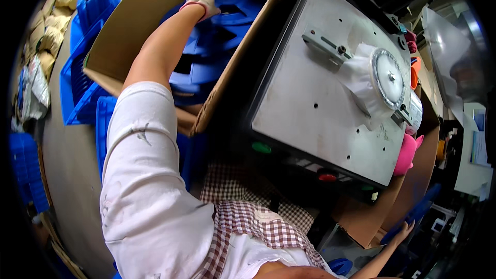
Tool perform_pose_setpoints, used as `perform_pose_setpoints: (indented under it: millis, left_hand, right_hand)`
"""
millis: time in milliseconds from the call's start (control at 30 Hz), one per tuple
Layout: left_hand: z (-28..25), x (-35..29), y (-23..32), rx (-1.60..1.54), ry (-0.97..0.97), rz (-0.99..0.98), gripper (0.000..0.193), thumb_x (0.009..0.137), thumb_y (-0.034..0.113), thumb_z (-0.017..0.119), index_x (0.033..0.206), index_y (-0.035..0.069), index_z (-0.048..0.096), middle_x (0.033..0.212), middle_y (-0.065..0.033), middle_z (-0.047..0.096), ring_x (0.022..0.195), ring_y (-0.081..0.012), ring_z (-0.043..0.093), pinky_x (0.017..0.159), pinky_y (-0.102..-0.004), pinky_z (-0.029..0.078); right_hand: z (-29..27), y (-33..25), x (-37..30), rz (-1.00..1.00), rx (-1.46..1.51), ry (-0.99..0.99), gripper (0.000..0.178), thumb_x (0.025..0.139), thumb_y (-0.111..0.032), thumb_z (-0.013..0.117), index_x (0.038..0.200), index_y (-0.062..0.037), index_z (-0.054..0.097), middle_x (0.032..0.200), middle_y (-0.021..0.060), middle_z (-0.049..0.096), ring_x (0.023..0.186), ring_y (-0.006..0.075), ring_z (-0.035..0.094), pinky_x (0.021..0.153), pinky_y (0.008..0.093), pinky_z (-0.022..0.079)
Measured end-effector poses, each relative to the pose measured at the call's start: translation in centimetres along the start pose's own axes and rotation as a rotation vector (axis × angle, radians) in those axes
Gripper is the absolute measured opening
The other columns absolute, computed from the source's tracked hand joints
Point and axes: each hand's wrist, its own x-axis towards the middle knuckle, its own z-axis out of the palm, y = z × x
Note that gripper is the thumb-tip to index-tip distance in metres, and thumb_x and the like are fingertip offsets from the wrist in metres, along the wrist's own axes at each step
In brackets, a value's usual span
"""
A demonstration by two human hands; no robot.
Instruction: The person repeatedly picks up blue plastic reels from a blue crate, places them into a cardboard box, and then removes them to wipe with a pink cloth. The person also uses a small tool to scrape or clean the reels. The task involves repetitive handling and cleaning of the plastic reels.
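At the upper left, my left hand [202, 5], in a pale glove with a pink cuff, reaches into an open cardboard box. Its fingers close on a blue plastic part [235, 13] with cut-out openings, slightly blurred. Similar blue parts lie beneath it in the box. Far off at the lower right, my right hand [403, 232] has its fingers bent round the edge of a dark blue plastic piece [421, 209], beside another cardboard box. Most of that piece is in shadow and its full shape is hard to make out.
Between my arms stands a machine with a grey metal plate [289, 98], a round white clamped fixture [390, 77], a green button [261, 147] and a red button [327, 177]. A pink object [408, 155] sits at its right edge. Blue crates [77, 82] stand at the left.
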Motion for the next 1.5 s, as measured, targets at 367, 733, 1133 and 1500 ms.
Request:
perform_pose_setpoints:
  millis: [367,733,1133,1500]
  left_hand:
    - [2.4,5.2,-2.0,-0.029,-0.106,0.028,0.079,0.080,0.049,0.061,0.143,0.010,0.032,0.135,-0.0225,0.046,0.125,-0.0342,0.045,0.106,-0.0393,0.034]
    - [-7.7,-3.5,-4.3,-0.132,0.161,0.064,0.070,0.077,0.042,0.066,0.132,0.006,0.043,0.119,-0.0245,0.057,0.113,-0.0372,0.055,0.097,-0.0408,0.042]
    - [-8.8,-42.5,-0.9,-2.082,0.200,0.700,0.059,0.089,0.025,0.060,0.141,0.013,0.034,0.114,-0.0125,0.056,0.102,-0.0198,0.059,0.087,-0.0313,0.050]
    - [-4.1,-56.5,13.0,-2.216,-0.198,0.829,0.073,0.088,0.029,0.065,0.146,0.017,0.024,0.105,-0.0057,0.058,0.092,-0.0128,0.060,0.083,-0.0266,0.053]
  right_hand:
    - [-9.1,-2.0,-10.0,0.408,0.816,0.123,0.050,0.091,-0.028,0.048,0.133,-0.0024,0.042,0.121,0.0129,0.054,0.109,0.0237,0.052,0.098,0.0386,0.038]
    - [-8.8,-6.7,-9.8,0.196,1.315,-0.357,0.048,0.092,-0.035,0.045,0.125,0.0003,0.046,0.116,0.0145,0.054,0.109,0.0306,0.053,0.103,0.0462,0.036]
    - [9.3,-31.7,-24.5,-0.082,1.727,-0.961,0.053,0.087,-0.034,0.049,0.123,0.0035,0.040,0.106,0.0184,0.050,0.105,0.0300,0.051,0.097,0.0433,0.041]
    - [14.0,-37.7,-31.7,-0.681,0.757,-0.632,0.062,0.082,-0.043,0.057,0.132,-0.0081,0.047,0.085,0.0065,0.045,0.077,0.0171,0.049,0.070,0.0301,0.041]
